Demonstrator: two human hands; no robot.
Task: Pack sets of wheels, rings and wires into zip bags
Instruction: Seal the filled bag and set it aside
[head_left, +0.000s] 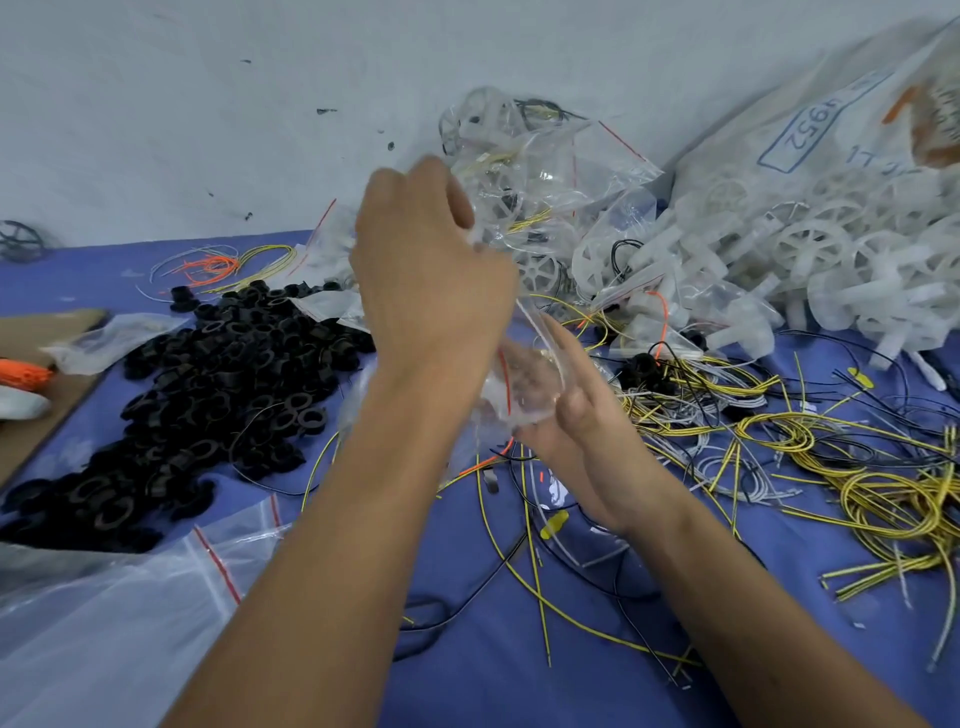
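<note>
Both hands work one clear zip bag (524, 384) above the tabletop's middle: my left hand (431, 275) pinches its top, my right hand (576, 415) apparently cups it, fingers loosely curled.

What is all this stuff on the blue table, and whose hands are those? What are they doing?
There is no machine here. A person wears a camera on their head, so you see their own two hands from above.

The left hand and the right hand hold a clear zip bag between them; the bag is blurry, so I cannot tell what is inside.

On the blue cloth lie the parts to pack: a heap of black rings on the left, white plastic wheels spilling from a big sack on the right, and yellow, black and grey wires. Filled bags are piled at the back.
</note>
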